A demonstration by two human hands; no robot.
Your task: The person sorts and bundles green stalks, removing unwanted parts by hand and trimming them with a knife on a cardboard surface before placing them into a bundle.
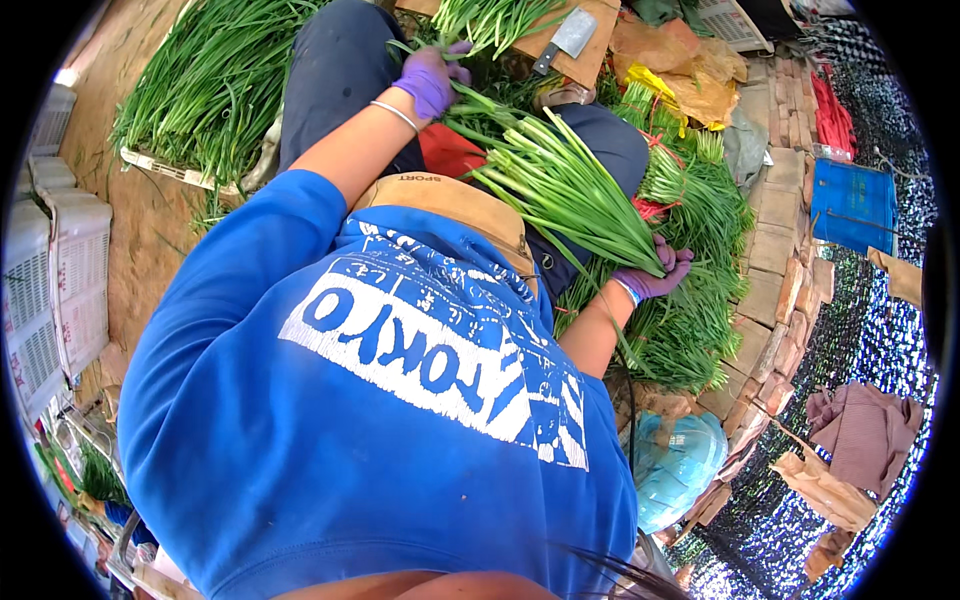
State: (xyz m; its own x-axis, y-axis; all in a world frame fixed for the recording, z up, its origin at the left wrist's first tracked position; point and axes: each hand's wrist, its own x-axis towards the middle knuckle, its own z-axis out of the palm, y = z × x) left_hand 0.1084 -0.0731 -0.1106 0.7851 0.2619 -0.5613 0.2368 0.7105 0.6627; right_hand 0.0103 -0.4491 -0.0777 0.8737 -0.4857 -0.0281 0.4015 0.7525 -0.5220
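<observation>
A loose bunch of garlic chives (575, 185) lies slantwise over my lap. My right hand (655, 275), in a purple glove, is closed round its lower right end. Up by my left knee is my left hand (430, 80), gloved in purple too. It seems closed on a few thin green leaves (398, 46) that stick out to its left; its palm side is hidden. A cleaver (567, 40) with a dark handle rests on a wooden board (590, 68) beyond my hands. More chives (490, 22) lie beside that board.
At the left, a big heap of chives (215, 90) fills a white crate (180, 172). Chives with red ties (690, 200) are piled along my right side, against a brick edging (775, 215). White plastic crates (75, 265) stand far left. A blue container (853, 205) is at the right.
</observation>
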